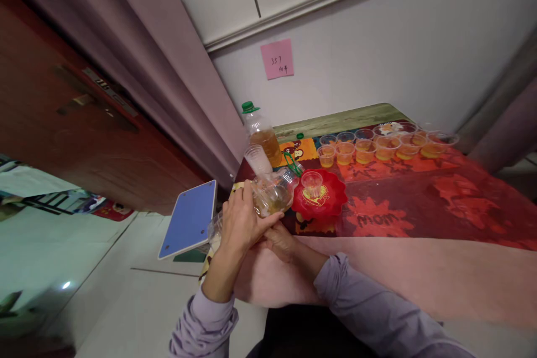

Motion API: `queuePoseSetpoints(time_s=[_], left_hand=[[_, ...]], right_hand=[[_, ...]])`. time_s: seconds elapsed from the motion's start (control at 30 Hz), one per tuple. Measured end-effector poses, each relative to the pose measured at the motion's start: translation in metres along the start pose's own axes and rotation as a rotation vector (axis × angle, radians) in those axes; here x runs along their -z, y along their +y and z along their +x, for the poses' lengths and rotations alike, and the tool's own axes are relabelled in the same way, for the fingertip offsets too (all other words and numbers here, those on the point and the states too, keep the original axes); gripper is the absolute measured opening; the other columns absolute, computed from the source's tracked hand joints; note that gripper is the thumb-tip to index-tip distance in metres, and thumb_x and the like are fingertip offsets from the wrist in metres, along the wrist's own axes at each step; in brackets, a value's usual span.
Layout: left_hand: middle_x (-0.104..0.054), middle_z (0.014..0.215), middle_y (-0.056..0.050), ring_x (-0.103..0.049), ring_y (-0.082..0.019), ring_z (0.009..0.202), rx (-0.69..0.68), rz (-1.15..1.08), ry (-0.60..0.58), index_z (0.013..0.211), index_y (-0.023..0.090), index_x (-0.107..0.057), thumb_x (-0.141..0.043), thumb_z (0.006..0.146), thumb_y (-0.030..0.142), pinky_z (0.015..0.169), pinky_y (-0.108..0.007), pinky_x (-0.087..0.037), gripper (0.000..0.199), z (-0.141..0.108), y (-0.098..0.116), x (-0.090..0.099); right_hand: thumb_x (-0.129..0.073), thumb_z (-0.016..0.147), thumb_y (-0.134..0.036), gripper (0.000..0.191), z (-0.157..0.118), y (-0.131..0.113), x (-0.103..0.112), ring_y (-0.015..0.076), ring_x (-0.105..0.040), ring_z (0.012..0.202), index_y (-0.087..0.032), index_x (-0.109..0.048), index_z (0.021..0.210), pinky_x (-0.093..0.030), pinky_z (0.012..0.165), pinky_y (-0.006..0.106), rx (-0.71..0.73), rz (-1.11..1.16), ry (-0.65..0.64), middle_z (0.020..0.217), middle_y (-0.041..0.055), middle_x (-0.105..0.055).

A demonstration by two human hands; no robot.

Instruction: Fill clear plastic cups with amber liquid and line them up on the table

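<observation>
A clear plastic bottle [272, 196] with a little yellowish liquid lies tilted, its mouth toward the red scalloped plate [335, 193]. My left hand [243, 218] is wrapped over its near side. Below and right of it, my right hand [280, 239] is closed against the bottle's lower side, its fingers partly hidden. A small clear cup [312, 183] stands on the plate near the bottle's mouth. A green handle ring [292, 163] shows at the bottle's neck.
Behind stand a green-capped bottle of amber liquid [265, 140] and stacked clear cups [257, 160]. Rows of cups, several with orange liquid [364, 152], line the back of the red-covered table [419, 196]. A blue board [188, 218] is at the left.
</observation>
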State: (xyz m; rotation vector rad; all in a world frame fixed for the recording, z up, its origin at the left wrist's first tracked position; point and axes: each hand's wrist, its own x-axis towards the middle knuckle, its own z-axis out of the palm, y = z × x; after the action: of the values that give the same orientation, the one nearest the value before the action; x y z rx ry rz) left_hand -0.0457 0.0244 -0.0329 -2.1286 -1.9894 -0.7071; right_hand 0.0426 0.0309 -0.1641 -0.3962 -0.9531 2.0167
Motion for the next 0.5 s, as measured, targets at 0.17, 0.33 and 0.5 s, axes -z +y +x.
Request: queuePoseSetpoints(time_s=[0.17, 0.33, 0.5], left_hand=[[-0.071, 0.12, -0.017, -0.065, -0.043, 0.113, -0.004, -0.001, 0.004, 0.144, 0.02, -0.06, -0.089, 0.064, 0.077, 0.098, -0.055, -0.052, 0.103, -0.0012, 0.0037, 0.0026], [-0.07, 0.124, -0.02, -0.065, -0.044, 0.115, -0.014, 0.054, -0.038, 0.151, 0.018, -0.056, -0.086, 0.069, 0.078, 0.099, -0.058, -0.052, 0.106, -0.0003, 0.0065, 0.0047], [-0.069, 0.128, -0.022, -0.065, -0.045, 0.114, -0.05, 0.114, -0.056, 0.155, 0.016, -0.052, -0.086, 0.069, 0.078, 0.097, -0.057, -0.053, 0.112, 0.0034, 0.0088, 0.0042]], right_hand=[[-0.078, 0.079, -0.079, 0.081, 0.0002, 0.0022, -0.0019, 0.0382, -0.071, 0.117, -0.047, -0.059, 0.151, -0.062, 0.084, 0.054, 0.031, -0.032, -0.069, 0.137, 0.0059, -0.073], [-0.078, 0.076, -0.082, 0.084, -0.0035, -0.0042, -0.0058, 0.0387, -0.071, 0.12, -0.049, -0.057, 0.151, -0.063, 0.086, 0.054, -0.011, -0.008, -0.061, 0.141, 0.0043, -0.071], [-0.077, 0.076, -0.085, 0.083, -0.0012, 0.0006, -0.0045, 0.0379, -0.07, 0.119, -0.045, -0.06, 0.147, -0.063, 0.087, 0.053, -0.005, 0.012, -0.069, 0.134, 0.0055, -0.073]])
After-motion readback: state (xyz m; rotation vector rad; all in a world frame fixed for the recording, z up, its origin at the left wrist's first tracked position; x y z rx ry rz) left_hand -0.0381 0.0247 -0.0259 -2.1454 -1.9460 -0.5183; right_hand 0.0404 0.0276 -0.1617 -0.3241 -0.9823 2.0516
